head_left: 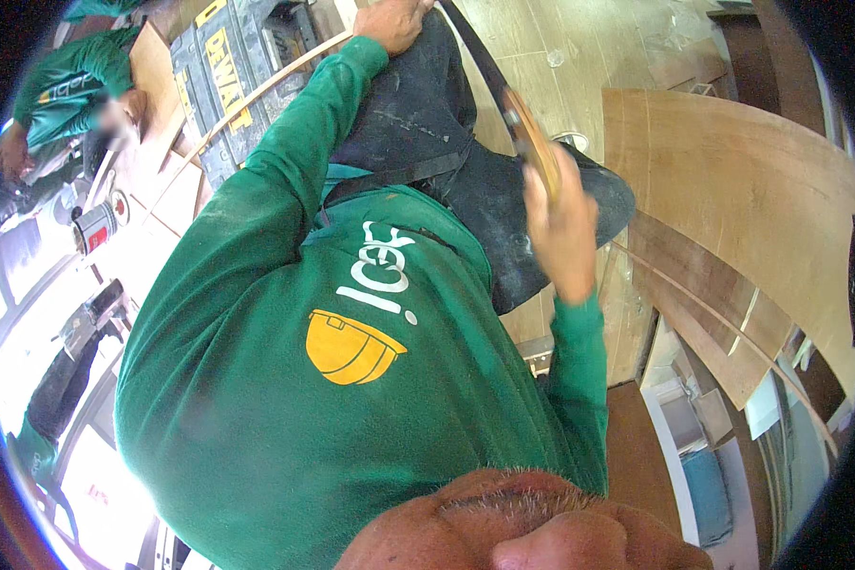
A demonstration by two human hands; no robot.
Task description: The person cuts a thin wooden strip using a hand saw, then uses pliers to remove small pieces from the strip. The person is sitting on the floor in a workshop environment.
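Note:
My left hand (pixel 391 23) is closed at the top of the view, around the end of a thin pale wooden strip (pixel 256 95) that runs down-left across a black-and-grey toolbox (pixel 204 66). A long dark tool (pixel 484 62), blade-like with a yellow wooden grip, reaches from near that hand toward the centre right. My right hand (pixel 560 223), slightly blurred, is wrapped round the grip (pixel 537 142). The tool crosses in front of my dark trousers (pixel 408 104), above my bent knee. Whether the tool's far end touches the strip is unclear.
A co-worker in a green top (pixel 66 85) is at the upper left, near a paint-can-like container (pixel 95 228). Curved plywood sheets (pixel 731 180) and long strips lie on the right over pale wood-look flooring (pixel 551 28). Another green-clad figure or reflection (pixel 52 399) shows at the lower left.

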